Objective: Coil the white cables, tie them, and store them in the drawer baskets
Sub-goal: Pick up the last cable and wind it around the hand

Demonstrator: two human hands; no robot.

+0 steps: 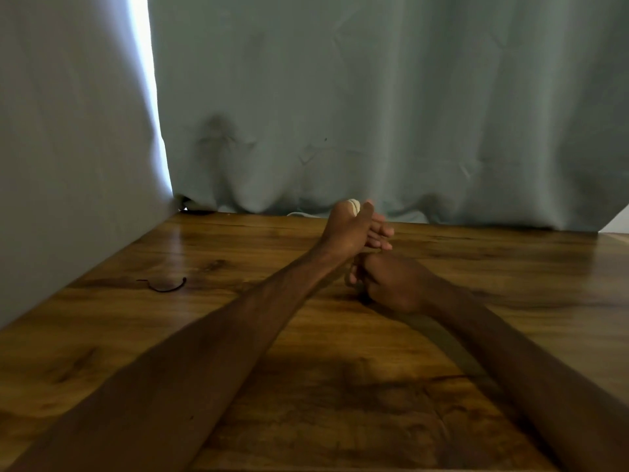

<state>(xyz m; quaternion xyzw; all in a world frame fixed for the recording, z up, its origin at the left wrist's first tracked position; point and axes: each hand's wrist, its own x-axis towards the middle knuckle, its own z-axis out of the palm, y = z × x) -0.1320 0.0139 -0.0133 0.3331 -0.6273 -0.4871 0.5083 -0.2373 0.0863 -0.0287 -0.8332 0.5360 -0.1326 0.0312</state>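
Right hand [391, 284]: we log it low over the bench [238, 335], knuckles up, fingers curled tight under. Whatever they may enclose is hidden, so we cannot tell if it holds anything. Black tie [165, 286]: one short curved length, lying loose on the bench well to the left of both hands. Left hand [355, 229]: just beyond the right hand and close above it, raised on edge, fingers stretched out straight toward the right. White cable [354, 204]: we see only a small pale loop at the top of the left hand, lodged between its two uppermost digits; the rest is out of sight behind the hand. Curtain [374, 114]: grey-green, hanging in folds along the bench's far edge, with a bright gap at left.
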